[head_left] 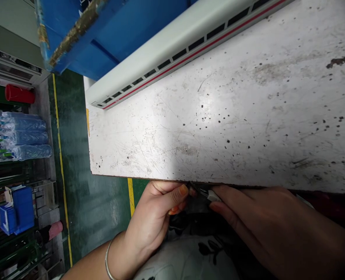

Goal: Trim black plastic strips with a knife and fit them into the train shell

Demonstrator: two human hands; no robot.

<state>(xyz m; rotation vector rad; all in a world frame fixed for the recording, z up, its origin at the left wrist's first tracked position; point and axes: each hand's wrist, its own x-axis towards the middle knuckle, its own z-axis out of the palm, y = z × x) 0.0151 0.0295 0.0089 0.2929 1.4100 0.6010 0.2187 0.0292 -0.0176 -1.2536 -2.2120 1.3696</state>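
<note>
At the worktable's (161, 147) near edge, the right hand (257, 221) pinches a small metal-tipped tool (213, 195), probably light, stiff and best held by its pale end, the left hand (161, 206) closed at the fingertips (on what, one cannot tell), a slotted strip (166, 56) and blue bin (128, 27) toward the worktable's far side, its near edge crowding both hands.
</note>
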